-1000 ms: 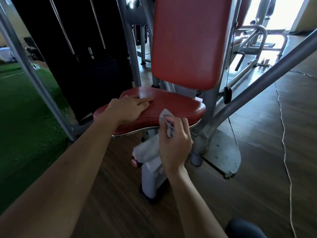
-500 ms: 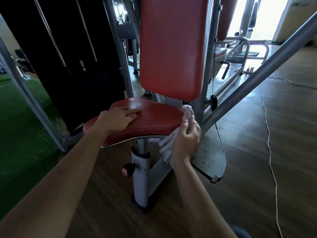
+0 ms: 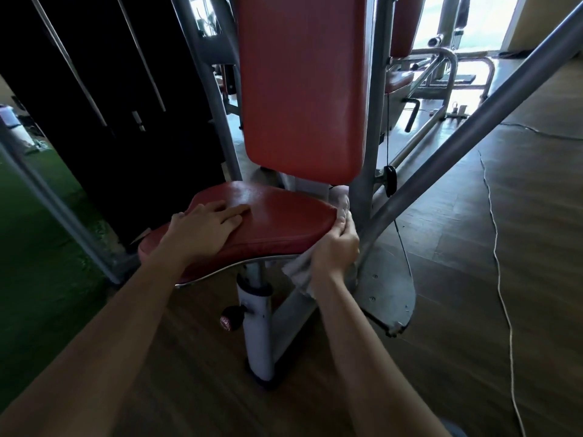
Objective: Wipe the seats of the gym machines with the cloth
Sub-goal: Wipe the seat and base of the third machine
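Note:
A red padded seat on a grey post stands in front of me, with a tall red backrest above it. My left hand rests flat on the seat's left part, fingers straight. My right hand grips a pale grey cloth and holds it against the seat's right edge. One end of the cloth shows above my fingers near the frame upright; the rest hangs below my hand.
A slanted grey frame tube crosses on the right, above a metal foot plate. A black weight stack stands on the left beside green turf. A white cord lies on the wooden floor. Another machine stands behind.
My right hand has carried the cloth from the seat's front edge round to its right edge. My left hand has stayed on the seat. The view has moved closer.

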`<state>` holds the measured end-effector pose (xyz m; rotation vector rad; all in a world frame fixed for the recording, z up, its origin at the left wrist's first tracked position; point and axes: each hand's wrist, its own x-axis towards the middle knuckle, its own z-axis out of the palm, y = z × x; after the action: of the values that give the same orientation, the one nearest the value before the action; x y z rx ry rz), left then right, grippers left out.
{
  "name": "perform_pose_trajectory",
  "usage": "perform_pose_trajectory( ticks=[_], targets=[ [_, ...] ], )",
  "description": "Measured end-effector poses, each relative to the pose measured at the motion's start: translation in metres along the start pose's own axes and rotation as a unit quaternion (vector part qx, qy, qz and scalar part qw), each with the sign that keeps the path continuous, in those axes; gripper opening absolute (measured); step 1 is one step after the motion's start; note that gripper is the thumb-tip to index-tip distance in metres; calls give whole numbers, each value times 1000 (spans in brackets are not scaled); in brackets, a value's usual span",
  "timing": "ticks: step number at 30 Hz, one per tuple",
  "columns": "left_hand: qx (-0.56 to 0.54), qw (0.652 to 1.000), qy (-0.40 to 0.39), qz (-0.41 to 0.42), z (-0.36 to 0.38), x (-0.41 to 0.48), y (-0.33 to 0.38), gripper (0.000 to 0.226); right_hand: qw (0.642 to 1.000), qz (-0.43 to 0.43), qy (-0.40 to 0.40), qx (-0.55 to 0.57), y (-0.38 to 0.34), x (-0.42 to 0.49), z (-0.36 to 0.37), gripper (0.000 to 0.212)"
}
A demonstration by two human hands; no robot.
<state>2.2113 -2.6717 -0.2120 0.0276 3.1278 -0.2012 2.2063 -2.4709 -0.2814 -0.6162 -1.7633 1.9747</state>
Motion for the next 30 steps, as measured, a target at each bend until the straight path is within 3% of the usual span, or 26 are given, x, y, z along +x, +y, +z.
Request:
perform_pose_trajectory(
  ticks=[7, 13, 16, 21, 26, 30],
  targets=[
    [8, 1000, 1, 0, 0, 0, -2, 47, 995, -1, -90, 40, 5, -66, -18, 50],
    [1, 1000, -7, -2, -2, 0, 1, 46, 999, 35, -18, -31, -9, -18, -12, 45],
    [-4, 1000, -10, -2, -4, -2, 0, 46, 997, 55, -37, -47, -17, -15, -20, 44],
    [-10, 1000, -13, -6, -4, -3, 0, 46, 995, 1, -103, 3, 0, -63, -23, 51],
    [-16, 1000, -18, -7, -5, -2, 2, 47, 999, 11, -38, -13, -8, -11, -12, 44],
    [-32, 999, -20, -13, -2, 0, -1, 47, 996, 32, -66, -55, -17, -9, -22, 44]
  ],
)
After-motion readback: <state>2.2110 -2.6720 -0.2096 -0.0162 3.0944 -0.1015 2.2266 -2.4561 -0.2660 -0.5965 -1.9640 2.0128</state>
